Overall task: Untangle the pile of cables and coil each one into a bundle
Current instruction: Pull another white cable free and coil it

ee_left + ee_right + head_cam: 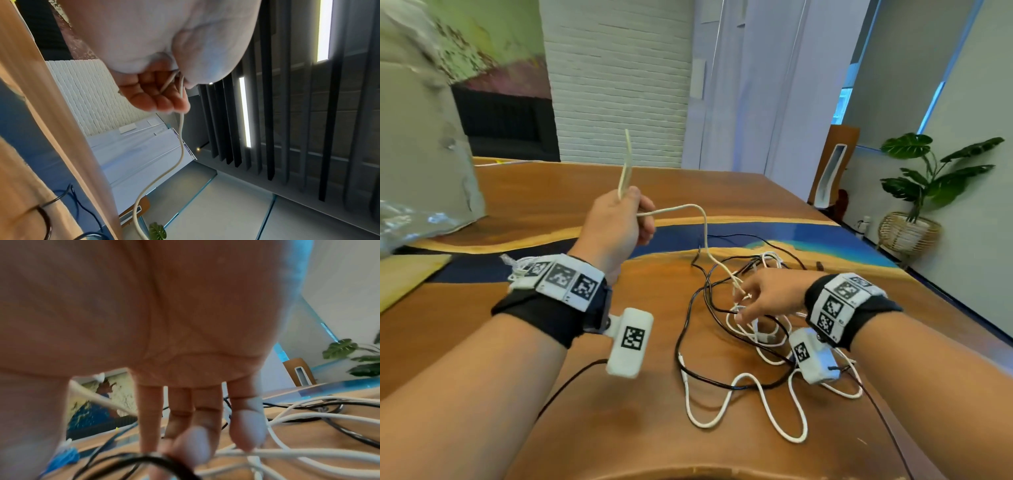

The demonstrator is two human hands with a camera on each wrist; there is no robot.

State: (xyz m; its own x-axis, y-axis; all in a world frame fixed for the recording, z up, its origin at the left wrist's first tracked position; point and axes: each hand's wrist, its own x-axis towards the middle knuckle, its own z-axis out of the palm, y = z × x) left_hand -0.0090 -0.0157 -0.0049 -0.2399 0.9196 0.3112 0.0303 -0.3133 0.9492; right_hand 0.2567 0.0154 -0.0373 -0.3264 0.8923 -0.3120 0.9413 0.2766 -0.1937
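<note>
My left hand (pixel 631 209) is raised above the table and grips a cream cable (pixel 702 222); a folded loop of it sticks up from the fist. In the left wrist view the curled fingers (pixel 162 100) hold two strands of the cream cable (pixel 180 146). It hangs down to the right into a tangled pile of white cable (pixel 756 387) and black cable (pixel 688 315). My right hand (pixel 743 305) reaches into the pile, its straight fingers (pixel 246 426) resting on a white cable (pixel 308 452) and a black cable (pixel 144 457). The thumb stays apart from them.
The pile lies on a wooden table (pixel 551 428) with a blue resin band (pixel 791 236). A grey plastic-wrapped bundle (pixel 421 154) sits at the far left. A potted plant (pixel 935 171) stands beyond the right table edge.
</note>
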